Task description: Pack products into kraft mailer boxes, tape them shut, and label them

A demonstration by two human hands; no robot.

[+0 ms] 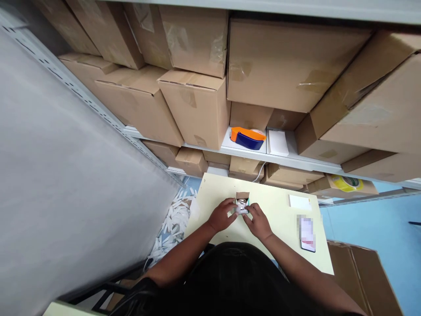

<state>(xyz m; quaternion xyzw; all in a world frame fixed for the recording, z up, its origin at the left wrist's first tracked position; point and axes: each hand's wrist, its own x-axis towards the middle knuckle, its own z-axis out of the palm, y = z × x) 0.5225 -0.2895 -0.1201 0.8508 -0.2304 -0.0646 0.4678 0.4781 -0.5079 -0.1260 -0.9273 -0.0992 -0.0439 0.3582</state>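
A small open carton [243,195] sits on the pale table [276,199], its brown flap standing up at the far side. Inside it shows something shiny and silver [242,203], too small to make out. My left hand [224,215] grips the carton's left side with fingers and thumb. From the right, my right hand [259,222] has its fingers and thumb closed at the other side and front edge. The fingertips partly hide the carton's sides.
A phone [307,235] and a white box [299,202] lie at the table's right. Behind stand shelves of cardboard boxes [279,66], with an orange and blue tape dispenser [248,138] and a tape roll [348,183]. White scraps [176,217] cover the floor at left; a large carton [365,276] stands right.
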